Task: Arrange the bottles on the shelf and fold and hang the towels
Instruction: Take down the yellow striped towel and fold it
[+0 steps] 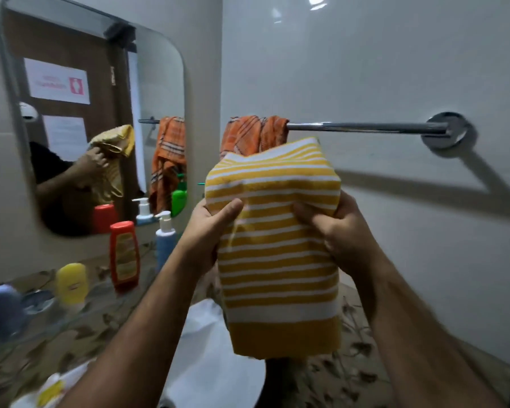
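Head view, sweeping from the left: a glass shelf [80, 316] under the mirror [100, 83] carries a blurred blue bottle [2, 310], then a yellow bottle [71, 282], a red bottle [124, 254] standing upright, and a blue pump bottle [165, 240] nearest the corner. The mirror throws back the red and pump bottles, a green bottle and an orange cloth.

Centre now: the left hand [209, 228] grips the left edge of the folded yellow striped towel [277, 245], thumb pressed across the front, fingers tucked behind. The towel is held up in the air, upright, its solid yellow hem hanging at the bottom, its top edge overlapping the lower part of the orange towel [253, 134].

That orange towel is draped, bunched, over the left end of the chrome towel bar [365, 127], which runs right along the white wall to its round mount.

The right hand [336, 231] clamps the towel's right edge, thumb on the front, fingers curled around behind.
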Available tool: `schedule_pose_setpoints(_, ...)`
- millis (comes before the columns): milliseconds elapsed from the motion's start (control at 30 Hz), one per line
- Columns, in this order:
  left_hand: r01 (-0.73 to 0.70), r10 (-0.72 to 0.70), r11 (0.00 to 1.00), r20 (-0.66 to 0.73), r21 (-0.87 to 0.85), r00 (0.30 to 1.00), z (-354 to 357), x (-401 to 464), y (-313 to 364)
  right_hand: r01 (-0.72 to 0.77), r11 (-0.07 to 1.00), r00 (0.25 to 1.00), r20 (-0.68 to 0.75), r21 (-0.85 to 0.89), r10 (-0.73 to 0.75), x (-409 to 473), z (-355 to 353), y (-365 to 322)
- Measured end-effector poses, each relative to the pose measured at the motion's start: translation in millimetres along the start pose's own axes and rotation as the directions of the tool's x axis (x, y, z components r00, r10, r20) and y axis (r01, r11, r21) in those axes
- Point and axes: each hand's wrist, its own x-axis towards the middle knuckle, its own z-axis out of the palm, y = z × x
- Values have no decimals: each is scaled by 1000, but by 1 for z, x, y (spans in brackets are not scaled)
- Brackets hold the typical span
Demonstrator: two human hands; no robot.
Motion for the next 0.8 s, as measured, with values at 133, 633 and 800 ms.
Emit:
schedule_pose_setpoints(133,-24,29,998,94,-55,995,18,27,-11,76,987,993,-74,-141,-87,18,-16,-23)
schedule_pose_setpoints(633,-331,326,943,271,-27,906,89,195,44,69,792,851,-378,-607,-365,114,-44,-104)
schedule_pose_setpoints(800,-376,317,913,308,158,897,119,238,29,-201,657,831,-481,-727,-278,138,-63,-103)
